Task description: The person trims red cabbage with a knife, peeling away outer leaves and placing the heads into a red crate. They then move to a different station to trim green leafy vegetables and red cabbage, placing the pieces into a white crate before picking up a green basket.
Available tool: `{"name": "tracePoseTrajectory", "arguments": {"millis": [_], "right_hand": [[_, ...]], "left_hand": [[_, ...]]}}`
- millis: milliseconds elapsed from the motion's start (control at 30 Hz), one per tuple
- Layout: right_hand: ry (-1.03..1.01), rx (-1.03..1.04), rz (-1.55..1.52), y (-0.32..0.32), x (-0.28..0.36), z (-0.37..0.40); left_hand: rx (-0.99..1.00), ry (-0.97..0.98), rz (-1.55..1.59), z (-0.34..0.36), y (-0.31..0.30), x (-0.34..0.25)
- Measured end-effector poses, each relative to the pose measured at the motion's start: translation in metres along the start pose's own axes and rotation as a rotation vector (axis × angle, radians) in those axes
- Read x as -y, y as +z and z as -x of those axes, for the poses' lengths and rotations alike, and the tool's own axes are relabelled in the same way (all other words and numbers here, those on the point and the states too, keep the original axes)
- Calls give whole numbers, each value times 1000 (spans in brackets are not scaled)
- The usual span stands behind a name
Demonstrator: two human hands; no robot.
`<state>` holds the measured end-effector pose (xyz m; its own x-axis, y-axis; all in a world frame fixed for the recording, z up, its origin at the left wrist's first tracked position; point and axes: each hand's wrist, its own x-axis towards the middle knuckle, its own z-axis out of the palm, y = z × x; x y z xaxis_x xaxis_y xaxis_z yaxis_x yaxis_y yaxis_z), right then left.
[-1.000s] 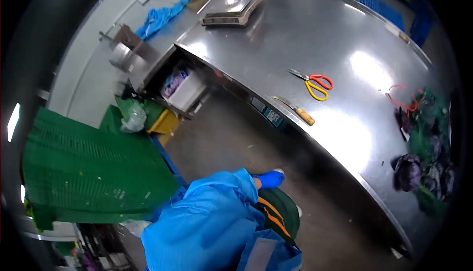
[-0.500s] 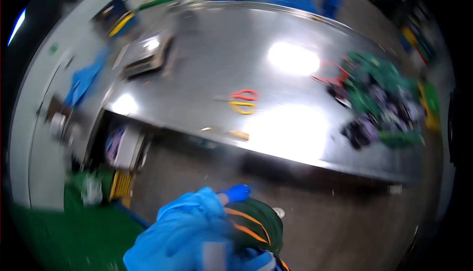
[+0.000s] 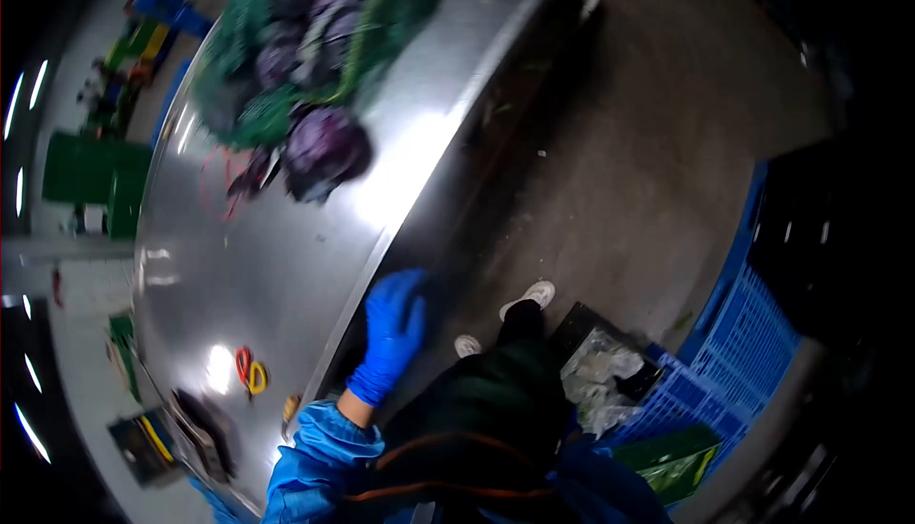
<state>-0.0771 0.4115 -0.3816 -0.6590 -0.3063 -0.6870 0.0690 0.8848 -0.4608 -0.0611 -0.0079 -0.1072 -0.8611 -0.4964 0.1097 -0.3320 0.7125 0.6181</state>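
My left hand [image 3: 389,329], in a blue glove, hangs beside the front edge of the steel table [image 3: 310,281]. Its fingers are stretched out with the thumb apart, and nothing is in it. Nearest on the tabletop are a wooden-handled tool [image 3: 290,413], its working end hard to make out, and scissors [image 3: 251,372] with red and yellow handles. Farther along, a red cabbage [image 3: 327,151] lies at the mouth of a green net bag [image 3: 238,95] holding several more. My right hand is hidden; only dark blue sleeve [image 3: 605,476] shows at that side.
Blue plastic crates [image 3: 734,343] stand on the floor at the right, near a dark box [image 3: 583,329] with clear plastic in it and a green crate [image 3: 672,457]. A boxy device [image 3: 198,438] sits at the table's near-left end. Red netting [image 3: 229,181] lies by the cabbages.
The view has swung to the right along the table, bringing the cabbages nearer and the blue crates into sight. My left hand has risen to the table's edge with its fingers extended.
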Motion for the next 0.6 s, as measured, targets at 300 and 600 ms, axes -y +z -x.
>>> {"name": "tracePoseTrajectory", "arguments": {"millis": [300,600], "right_hand": [[166,-338,-872,74,-30,-91],[280,-228,-550,108,60,-117]], "left_hand": [[202,-96,-477,-172,60,21],[34,-290,-377,-162,74,53]]}}
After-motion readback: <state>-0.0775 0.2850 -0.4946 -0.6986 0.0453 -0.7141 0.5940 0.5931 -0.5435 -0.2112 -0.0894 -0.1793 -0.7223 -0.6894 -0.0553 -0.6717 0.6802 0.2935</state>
